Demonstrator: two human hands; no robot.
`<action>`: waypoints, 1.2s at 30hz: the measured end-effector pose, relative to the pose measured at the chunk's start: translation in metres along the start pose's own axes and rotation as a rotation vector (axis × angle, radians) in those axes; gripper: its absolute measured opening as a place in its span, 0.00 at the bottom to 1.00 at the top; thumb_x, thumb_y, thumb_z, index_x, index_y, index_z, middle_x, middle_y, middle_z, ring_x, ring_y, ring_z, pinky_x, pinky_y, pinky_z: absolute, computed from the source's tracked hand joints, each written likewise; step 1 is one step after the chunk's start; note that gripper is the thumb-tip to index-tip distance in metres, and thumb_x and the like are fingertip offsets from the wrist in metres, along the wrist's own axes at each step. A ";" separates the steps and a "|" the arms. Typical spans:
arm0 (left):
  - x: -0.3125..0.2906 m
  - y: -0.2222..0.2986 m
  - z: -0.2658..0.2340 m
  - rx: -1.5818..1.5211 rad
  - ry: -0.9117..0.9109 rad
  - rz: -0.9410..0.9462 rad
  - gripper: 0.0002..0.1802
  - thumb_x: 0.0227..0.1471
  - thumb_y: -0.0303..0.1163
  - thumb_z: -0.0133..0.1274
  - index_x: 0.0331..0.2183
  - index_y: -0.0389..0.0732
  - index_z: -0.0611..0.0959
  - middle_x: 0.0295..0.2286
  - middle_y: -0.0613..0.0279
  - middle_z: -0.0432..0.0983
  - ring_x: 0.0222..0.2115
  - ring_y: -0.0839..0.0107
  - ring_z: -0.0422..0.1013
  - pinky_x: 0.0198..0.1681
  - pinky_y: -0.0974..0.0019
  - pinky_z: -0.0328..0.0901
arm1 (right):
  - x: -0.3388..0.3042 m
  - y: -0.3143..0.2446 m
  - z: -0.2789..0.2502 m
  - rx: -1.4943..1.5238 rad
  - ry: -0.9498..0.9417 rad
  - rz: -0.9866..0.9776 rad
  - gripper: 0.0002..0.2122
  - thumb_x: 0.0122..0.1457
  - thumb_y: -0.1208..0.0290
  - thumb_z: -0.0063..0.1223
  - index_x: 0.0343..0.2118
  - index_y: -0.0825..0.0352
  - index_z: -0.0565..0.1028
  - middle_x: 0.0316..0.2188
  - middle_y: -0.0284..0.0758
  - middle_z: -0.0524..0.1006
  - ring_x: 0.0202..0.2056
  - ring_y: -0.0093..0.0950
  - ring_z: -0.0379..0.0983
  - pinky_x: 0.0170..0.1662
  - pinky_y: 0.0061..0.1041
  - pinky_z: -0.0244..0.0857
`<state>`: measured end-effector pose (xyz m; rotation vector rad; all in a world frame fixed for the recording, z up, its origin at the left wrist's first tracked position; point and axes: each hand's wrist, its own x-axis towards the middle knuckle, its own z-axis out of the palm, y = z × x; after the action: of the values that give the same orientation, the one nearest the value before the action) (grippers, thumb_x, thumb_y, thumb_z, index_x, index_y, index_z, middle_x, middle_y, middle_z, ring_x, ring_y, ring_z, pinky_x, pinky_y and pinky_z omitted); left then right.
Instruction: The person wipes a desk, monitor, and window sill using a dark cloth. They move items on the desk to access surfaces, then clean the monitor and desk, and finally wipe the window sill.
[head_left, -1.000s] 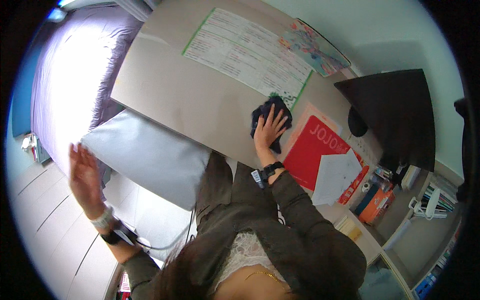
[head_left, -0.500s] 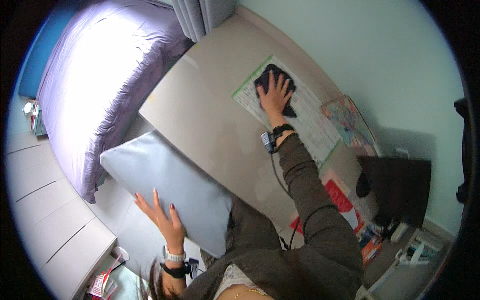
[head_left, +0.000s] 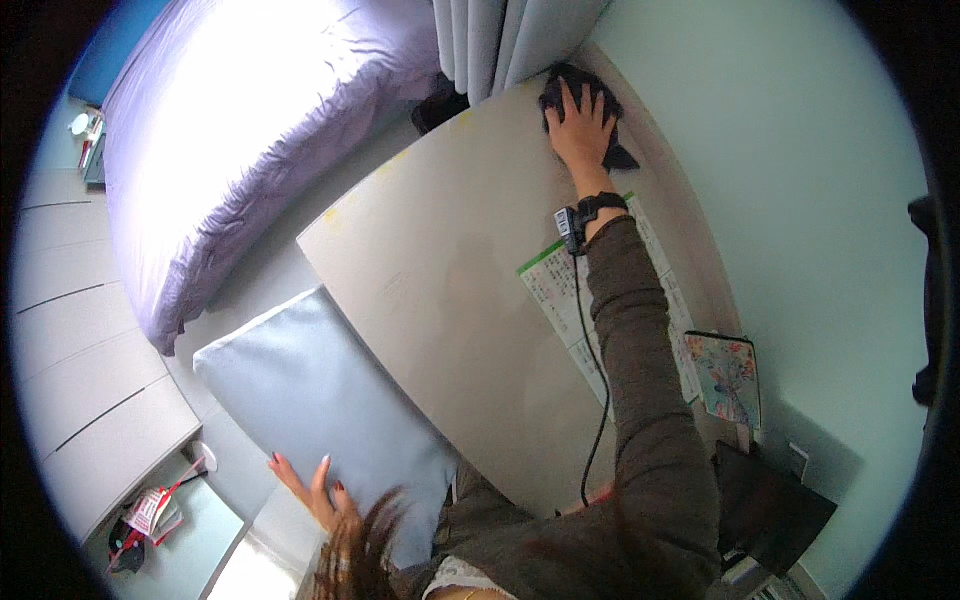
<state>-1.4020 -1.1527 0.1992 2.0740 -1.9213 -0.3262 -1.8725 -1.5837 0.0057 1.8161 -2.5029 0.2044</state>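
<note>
At the far end of the pale desk [head_left: 430,270], my right hand [head_left: 582,135] lies flat with spread fingers on a dark cloth [head_left: 622,158], pressing it to the desktop. A black strap with a small cabled device [head_left: 570,230] is on that wrist. My left hand [head_left: 318,497] rests with fingers apart at the near edge of a light blue-grey padded cushion [head_left: 310,380], which lies beside the desk. Hair hides part of the left hand and wrist. Under my right forearm, a printed sheet with a green edge [head_left: 555,290] lies on the desk.
A bed with a lilac sheet [head_left: 240,150] stands at the far left, and grey curtains [head_left: 480,45] hang behind the desk. A floral-covered notebook [head_left: 727,380] and a black panel [head_left: 765,510] are along the right wall. White drawers [head_left: 90,350] line the left.
My right hand has slid the dark cloth off the printed sheet to the desk's far end. The left hand stays at the cushion, and the view has shifted.
</note>
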 end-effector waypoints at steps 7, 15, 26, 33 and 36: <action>0.002 0.001 -0.001 -0.117 -0.006 0.013 0.23 0.49 0.23 0.42 0.48 0.42 0.78 0.67 0.47 0.42 0.68 0.45 0.32 0.68 0.41 0.29 | -0.089 -0.001 -0.008 0.141 -0.011 -0.584 0.26 0.64 0.48 0.44 0.65 0.33 0.57 0.68 0.31 0.55 0.69 0.40 0.45 0.67 0.56 0.37; 0.010 -0.003 0.005 -0.276 0.061 0.138 0.25 0.48 0.21 0.43 0.49 0.46 0.78 0.67 0.46 0.42 0.68 0.43 0.30 0.67 0.37 0.29 | -0.333 0.029 -0.057 0.250 -0.280 -0.712 0.29 0.58 0.57 0.57 0.63 0.34 0.63 0.68 0.30 0.54 0.69 0.39 0.43 0.68 0.57 0.30; 0.007 -0.014 0.015 -0.396 0.097 0.280 0.24 0.49 0.19 0.47 0.49 0.46 0.79 0.67 0.47 0.43 0.68 0.42 0.30 0.68 0.41 0.31 | -0.647 -0.003 -0.060 0.094 -0.195 0.732 0.30 0.64 0.51 0.45 0.68 0.44 0.54 0.70 0.40 0.46 0.70 0.48 0.38 0.65 0.62 0.31; 0.008 -0.010 0.011 -0.441 0.112 0.270 0.24 0.46 0.18 0.45 0.46 0.43 0.80 0.67 0.45 0.42 0.68 0.41 0.28 0.67 0.39 0.30 | -0.516 -0.081 -0.024 0.046 -0.073 0.569 0.30 0.65 0.51 0.42 0.69 0.44 0.51 0.71 0.44 0.44 0.70 0.50 0.34 0.64 0.65 0.31; 0.008 -0.007 0.009 -0.463 0.097 0.210 0.24 0.45 0.18 0.45 0.47 0.42 0.79 0.67 0.45 0.43 0.68 0.41 0.30 0.67 0.41 0.29 | -0.415 -0.117 -0.020 0.123 -0.009 0.293 0.29 0.64 0.52 0.44 0.68 0.43 0.54 0.69 0.42 0.49 0.69 0.50 0.38 0.63 0.65 0.32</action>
<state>-1.3978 -1.1609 0.1882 1.5516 -1.7790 -0.5503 -1.6326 -1.2256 -0.0111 1.4780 -2.8114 0.3675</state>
